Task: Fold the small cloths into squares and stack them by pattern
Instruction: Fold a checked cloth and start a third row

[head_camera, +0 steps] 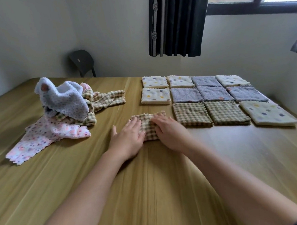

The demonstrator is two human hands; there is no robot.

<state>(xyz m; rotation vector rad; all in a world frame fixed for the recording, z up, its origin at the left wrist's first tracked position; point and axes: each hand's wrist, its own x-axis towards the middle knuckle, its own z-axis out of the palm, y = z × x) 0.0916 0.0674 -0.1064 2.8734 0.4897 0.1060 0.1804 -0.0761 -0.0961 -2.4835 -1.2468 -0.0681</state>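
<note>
A folded brown checked cloth (pixel 147 124) lies on the wooden table (pixel 149 182) in front of me. My left hand (pixel 128 140) rests flat on its left part, and my right hand (pixel 170 133) rests flat on its right part, fingers straight. To the right lie folded squares in rows: two brown checked ones (pixel 191 114), several purple ones (pixel 213 93) and several cream dotted ones (pixel 156 95). At the left sits a heap of unfolded cloths (pixel 64 107): a grey-white dotted one on top, checked ones and a pink flowered one (pixel 40 139) underneath.
A dark chair (pixel 82 62) stands against the wall behind the table's far left. A dark curtain (pixel 176 20) hangs beside the window at the back right. Bare tabletop stretches from my arms to the near edge.
</note>
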